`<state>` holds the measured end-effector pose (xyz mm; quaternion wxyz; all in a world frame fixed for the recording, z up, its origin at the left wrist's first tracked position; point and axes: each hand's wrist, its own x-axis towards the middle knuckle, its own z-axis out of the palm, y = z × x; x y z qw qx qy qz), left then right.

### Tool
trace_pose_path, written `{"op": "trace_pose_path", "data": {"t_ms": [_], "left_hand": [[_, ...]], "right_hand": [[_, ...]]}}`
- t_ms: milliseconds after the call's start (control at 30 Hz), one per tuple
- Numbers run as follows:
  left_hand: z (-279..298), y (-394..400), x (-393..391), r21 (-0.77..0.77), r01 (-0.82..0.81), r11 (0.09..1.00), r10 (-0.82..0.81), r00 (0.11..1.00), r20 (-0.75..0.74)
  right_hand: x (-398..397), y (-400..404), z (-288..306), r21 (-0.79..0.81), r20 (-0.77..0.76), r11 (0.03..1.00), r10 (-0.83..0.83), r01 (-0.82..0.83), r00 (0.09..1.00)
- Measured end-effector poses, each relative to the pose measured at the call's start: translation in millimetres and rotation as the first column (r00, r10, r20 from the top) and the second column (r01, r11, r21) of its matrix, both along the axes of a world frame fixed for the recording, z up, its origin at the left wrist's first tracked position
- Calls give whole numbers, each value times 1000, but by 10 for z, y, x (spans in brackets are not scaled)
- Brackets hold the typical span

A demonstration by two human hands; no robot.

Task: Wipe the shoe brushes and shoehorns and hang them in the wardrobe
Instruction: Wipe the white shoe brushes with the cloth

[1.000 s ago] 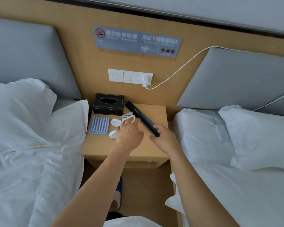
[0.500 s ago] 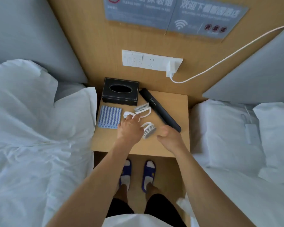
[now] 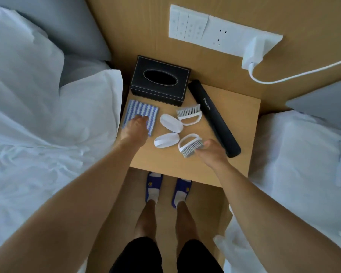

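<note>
Right grip: right hand (image 3: 212,153) pinching near brush (image 3: 190,145) at its bristles, on the bench (image 3: 232,166).
Left grip: left hand (image 3: 135,129) flat, fingers pressing striped cloth (image 3: 143,112).
Middle: two white shoehorns (image 3: 170,123) between the hands.
Farther: second brush (image 3: 189,114), black shoehorn case (image 3: 213,117), tissue box (image 3: 159,80).

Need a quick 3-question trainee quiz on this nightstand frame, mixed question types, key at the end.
1. True or false: the left hand rests on the striped cloth.
2. Which thing does the right hand touch? A) tissue box B) near brush C) black shoehorn
3. How many white brushes with grey bristles lie on the nightstand?

Key: 1 true; 2 B; 3 two.
</note>
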<state>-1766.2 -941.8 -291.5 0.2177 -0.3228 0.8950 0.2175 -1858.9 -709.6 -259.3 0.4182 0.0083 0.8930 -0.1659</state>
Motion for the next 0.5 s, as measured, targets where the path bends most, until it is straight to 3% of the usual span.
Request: {"op": "trace_pose_path", "data": {"t_ms": [200, 500], "left_hand": [[-430, -238, -183, -31, 73, 997, -74, 996, -43], [-624, -23, -324, -176, -13, 984, 22, 998, 51]], "right_hand": [[-126, -227, -420, 61, -7, 993, -96, 96, 995], [-107, -344, -758, 78, 45, 953, -297, 293, 954]]}}
